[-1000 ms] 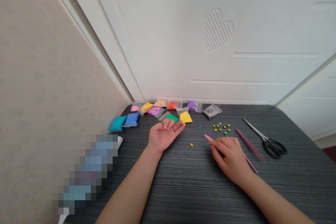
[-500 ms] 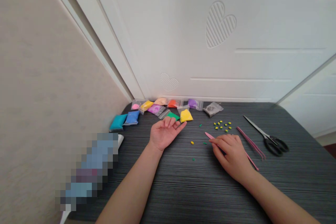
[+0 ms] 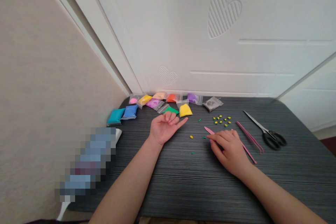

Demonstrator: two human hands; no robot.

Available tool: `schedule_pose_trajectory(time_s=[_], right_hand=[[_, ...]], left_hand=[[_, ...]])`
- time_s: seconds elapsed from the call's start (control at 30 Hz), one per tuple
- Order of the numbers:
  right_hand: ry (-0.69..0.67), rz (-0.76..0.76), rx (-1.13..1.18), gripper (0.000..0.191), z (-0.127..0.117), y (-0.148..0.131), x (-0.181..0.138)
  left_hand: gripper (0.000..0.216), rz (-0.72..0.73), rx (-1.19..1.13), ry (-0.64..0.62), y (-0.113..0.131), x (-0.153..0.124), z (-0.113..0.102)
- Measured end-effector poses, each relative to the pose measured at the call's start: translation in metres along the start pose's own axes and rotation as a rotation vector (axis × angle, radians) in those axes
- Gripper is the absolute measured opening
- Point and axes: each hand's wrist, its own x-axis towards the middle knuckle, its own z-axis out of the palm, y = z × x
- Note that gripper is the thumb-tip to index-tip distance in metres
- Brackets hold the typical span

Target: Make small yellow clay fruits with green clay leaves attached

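Observation:
My left hand point(image 3: 164, 131) hovers palm up over the middle of the table. Its little finger is stretched out and the others are loosely bent, with nothing visible in the palm. My right hand point(image 3: 227, 150) reaches down with its fingers close together, the fingertips at the end of a thin green clay strip point(image 3: 204, 137). Beneath that hand lies a pink modelling knife point(image 3: 249, 153), its middle hidden. A yellow clay bit point(image 3: 191, 137) and a green clay bit point(image 3: 192, 153) rest between the hands. Another green bit point(image 3: 200, 120) is farther back.
Several yellow-and-green clay pieces point(image 3: 220, 122) lie beyond my right hand. To the right are pink tweezers point(image 3: 249, 136) and black-handled scissors point(image 3: 269, 136). Bags of coloured clay, including a yellow one point(image 3: 185, 110), line the back. A blurred object point(image 3: 89, 162) stands at left.
My right fingertips have moved slightly left, onto the green strip's end. My left hand's fingers have curled a little more. The whole view has tilted a little.

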Motion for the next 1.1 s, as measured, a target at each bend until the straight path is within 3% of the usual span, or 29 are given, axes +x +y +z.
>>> schedule_pose_trajectory(time_s=[0.3,0.57,0.8,1.1], right_hand=[[-0.213,-0.226,-0.059,0.030,0.012,-0.028,-0.013],[-0.275,-0.241,-0.074,0.030,0.012,-0.027,-0.012],[-0.319,-0.263,-0.119,0.032,0.013,-0.028,-0.009],[-0.333,-0.260,-0.131,0.029,0.012,-0.029,-0.008]], left_hand=[[0.016,0.001,0.035,0.100,-0.005,0.009,-0.008],[0.016,0.041,0.009,0.173,0.005,0.019,-0.014],[0.016,0.022,-0.007,0.121,0.007,0.018,-0.017],[0.016,0.039,0.015,0.146,0.006,0.021,-0.019]])
